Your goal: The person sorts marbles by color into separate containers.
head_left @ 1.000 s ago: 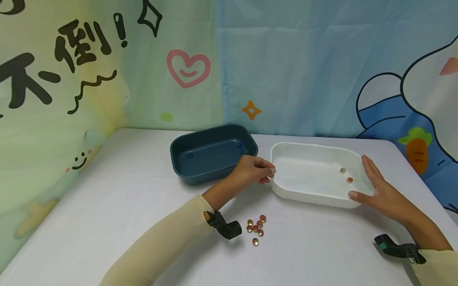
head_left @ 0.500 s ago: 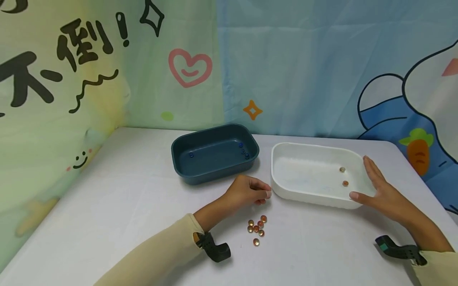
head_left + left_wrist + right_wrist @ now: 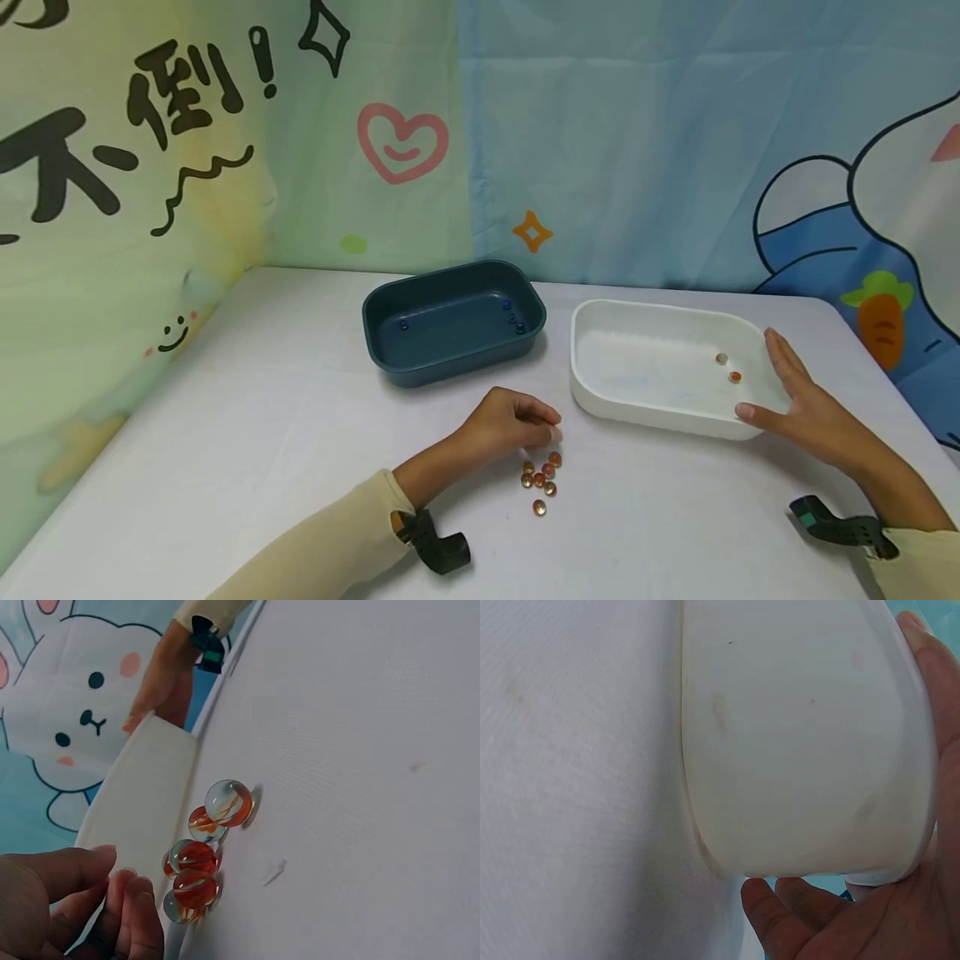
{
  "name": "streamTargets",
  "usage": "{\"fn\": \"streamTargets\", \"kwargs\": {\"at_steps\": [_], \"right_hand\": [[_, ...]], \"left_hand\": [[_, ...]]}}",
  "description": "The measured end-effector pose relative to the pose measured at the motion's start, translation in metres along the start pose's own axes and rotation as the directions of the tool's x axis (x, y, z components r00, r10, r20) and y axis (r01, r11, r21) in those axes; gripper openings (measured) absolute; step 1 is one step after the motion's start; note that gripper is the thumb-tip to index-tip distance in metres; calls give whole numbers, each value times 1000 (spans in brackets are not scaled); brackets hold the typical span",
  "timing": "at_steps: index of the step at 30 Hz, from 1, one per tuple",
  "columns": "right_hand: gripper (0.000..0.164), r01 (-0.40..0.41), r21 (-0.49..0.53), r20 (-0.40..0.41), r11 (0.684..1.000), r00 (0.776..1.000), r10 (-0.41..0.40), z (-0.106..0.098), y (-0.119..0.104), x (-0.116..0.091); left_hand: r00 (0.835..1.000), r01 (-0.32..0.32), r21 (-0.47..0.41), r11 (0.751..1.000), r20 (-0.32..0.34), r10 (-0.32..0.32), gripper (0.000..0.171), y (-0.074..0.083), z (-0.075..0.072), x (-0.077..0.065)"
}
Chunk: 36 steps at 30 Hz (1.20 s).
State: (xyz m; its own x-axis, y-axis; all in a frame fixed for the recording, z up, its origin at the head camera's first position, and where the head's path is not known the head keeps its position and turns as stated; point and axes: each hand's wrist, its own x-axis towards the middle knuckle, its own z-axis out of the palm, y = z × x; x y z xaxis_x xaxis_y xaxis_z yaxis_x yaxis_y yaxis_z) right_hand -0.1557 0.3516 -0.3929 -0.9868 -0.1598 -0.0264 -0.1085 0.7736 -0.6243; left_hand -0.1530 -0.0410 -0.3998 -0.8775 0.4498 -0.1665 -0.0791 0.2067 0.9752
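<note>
My left hand (image 3: pixel 510 423) hovers just behind a small cluster of clear marbles with orange-red swirls (image 3: pixel 539 480) on the table. In the left wrist view its thumb and fingertips (image 3: pixel 105 859) are a little apart with nothing between them, beside the marbles (image 3: pixel 195 889). At the right, my right hand (image 3: pixel 798 400) holds the end of a white rectangular tub (image 3: pixel 667 423), its thumb along the front rim. The right wrist view shows fingertips (image 3: pixel 756 889) against the tub's end wall (image 3: pixel 802 787). Two marbles (image 3: pixel 728 368) lie inside the tub.
A dark teal tub (image 3: pixel 450 367) stands at the back, left of the white one, with several small blue marbles (image 3: pixel 513 317) inside. The white-covered table (image 3: pixel 247 417) meets a printed cloth backdrop (image 3: pixel 600 167) behind and at the left.
My left hand has moved from the white tub's left rim back toward the marble cluster. A marble in the tub has shifted slightly. My right hand keeps its place on the tub.
</note>
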Motion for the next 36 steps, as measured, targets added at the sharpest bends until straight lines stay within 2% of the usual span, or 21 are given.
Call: {"fn": "streamTargets", "kwargs": {"at_steps": [8,15,19,24,31,34,36], "right_hand": [[109,-5,-10,4,1000,1000,5,-1,0,0],[109,-8,-7,0,1000,1000,8,-1,0,0],[110,-12,-6,0,1000,1000,12,0,1,0],[110,-3,2,-1,1000,1000,3,1,2,-1],[110,-6,-16,-3,1000,1000,6,1,1,1],[109,-3,-12,-4,1000,1000,3,1,1,1],[109,0,-7,-6,1000,1000,0,1,1,1]], "left_hand": [[1000,-15,-12,1000,27,16,14,-2,7,-2],[997,-74,145,987,14,72,17,-6,10,0],[995,-104,195,975,11,104,12,-6,10,0],[992,-112,234,966,-35,124,10,-6,7,0],[989,-146,320,936,31,144,17,-6,7,2],[987,-162,369,915,43,157,16,-6,7,3],[986,-165,375,912,37,163,14,-5,6,3]]}}
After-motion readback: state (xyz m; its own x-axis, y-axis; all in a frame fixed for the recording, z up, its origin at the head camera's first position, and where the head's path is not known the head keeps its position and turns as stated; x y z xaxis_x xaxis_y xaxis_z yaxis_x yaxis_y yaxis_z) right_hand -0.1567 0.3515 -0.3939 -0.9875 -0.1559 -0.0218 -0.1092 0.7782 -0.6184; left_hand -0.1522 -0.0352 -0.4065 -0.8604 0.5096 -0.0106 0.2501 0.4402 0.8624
